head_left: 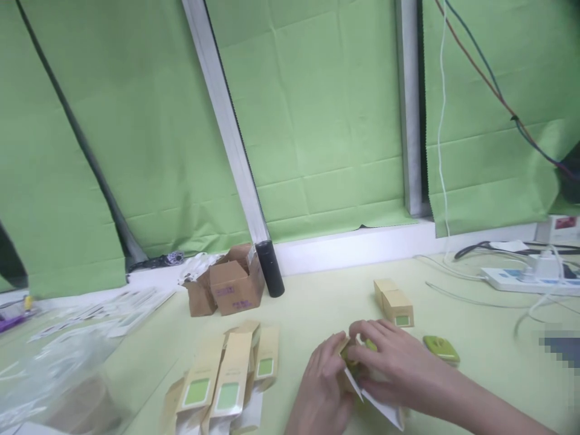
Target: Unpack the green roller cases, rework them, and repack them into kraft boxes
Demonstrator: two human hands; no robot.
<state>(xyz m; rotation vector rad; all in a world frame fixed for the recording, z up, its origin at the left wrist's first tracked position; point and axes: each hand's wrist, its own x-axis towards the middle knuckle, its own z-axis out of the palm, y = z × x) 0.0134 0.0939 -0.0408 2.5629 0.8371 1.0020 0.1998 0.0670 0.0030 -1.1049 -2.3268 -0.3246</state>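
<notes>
Low in the middle of the view, my left hand is wrapped round a small tan cardboard box with white inner flaps. The box is tilted and partly hidden by both hands. My right hand is closed at the opening, its fingers round a small green object that shows only in part. Right of that hand a rounded green case lies on the table. To the left, several flat-looking tan boxes with green squares lie overlapping, some with white flaps out.
Beyond my hands lie tan boxes. An opened brown carton stands by a black cylinder at the back. A power strip with cables lies at right. Clear plastic and a tape roll are at left.
</notes>
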